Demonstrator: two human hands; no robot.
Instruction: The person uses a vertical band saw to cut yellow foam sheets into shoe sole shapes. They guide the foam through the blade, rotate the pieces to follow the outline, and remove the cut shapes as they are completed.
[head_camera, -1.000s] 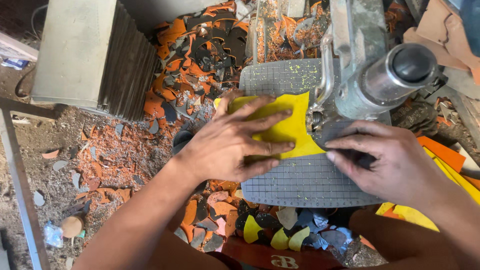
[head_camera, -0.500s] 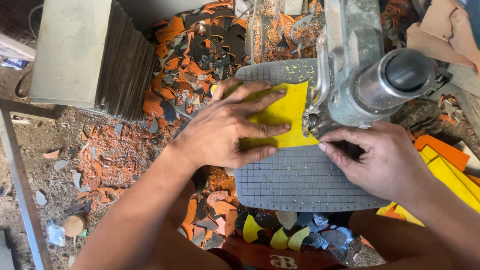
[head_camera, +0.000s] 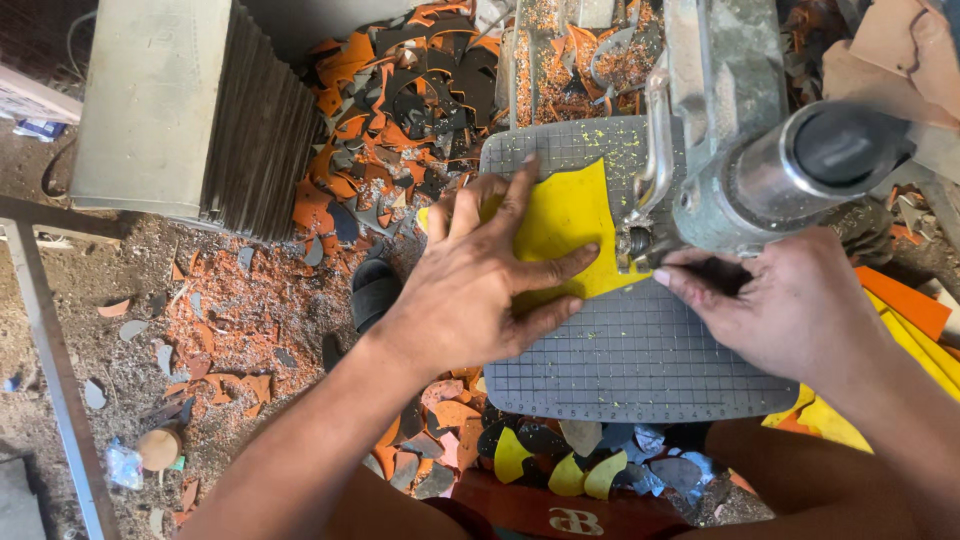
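Left hand (head_camera: 478, 285) spread flat on yellow sheet (head_camera: 565, 225), right hand (head_camera: 790, 305) pinching its edge

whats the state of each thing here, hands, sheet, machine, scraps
left hand: spread flat, pressing the yellow sheet
right hand: fingers curled beside the cutter head, grip unclear
yellow sheet: flat on the mat, edge at the cutter
grid mat: flat, dusted with yellow flecks
cutting machine: over the sheet's edge
offcuts: piled loose
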